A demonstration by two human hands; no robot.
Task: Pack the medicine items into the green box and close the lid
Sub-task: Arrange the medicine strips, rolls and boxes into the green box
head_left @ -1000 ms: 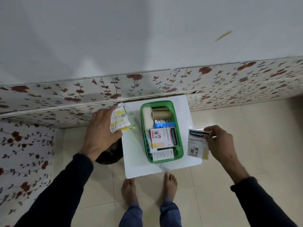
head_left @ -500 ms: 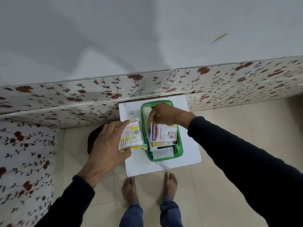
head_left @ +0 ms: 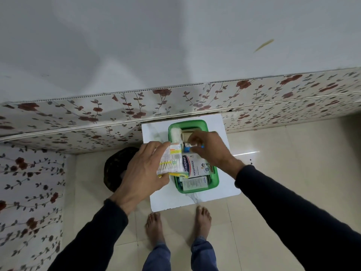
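Two hands work over the green box [head_left: 214, 174], which sits lidless on a small white table [head_left: 195, 200] pushed against the flowered wall panel [head_left: 78, 118]. We see our left hand [head_left: 140, 173] clamped around a clear packet of cotton swabs [head_left: 172, 163], fingers wrapped over its left side, holding it above the box's left rim so that it overlaps the near-left part of the opening. Our right hand [head_left: 211, 151] reaches into the middle of the box, fingertips drawn together over something small and blue [head_left: 187, 149]; we cannot tell whether they actually pinch it. Inside the box, a Hansaplast carton [head_left: 195, 167] lies flat just near our right hand, with another small carton [head_left: 195, 183] at the near end. At the far end lie a white roll [head_left: 175, 133] on the left and a tan roll [head_left: 186, 135] beside it. A dark round object [head_left: 115, 165] rests on the floor left of the table, and our bare feet [head_left: 156, 225] stand just near it.
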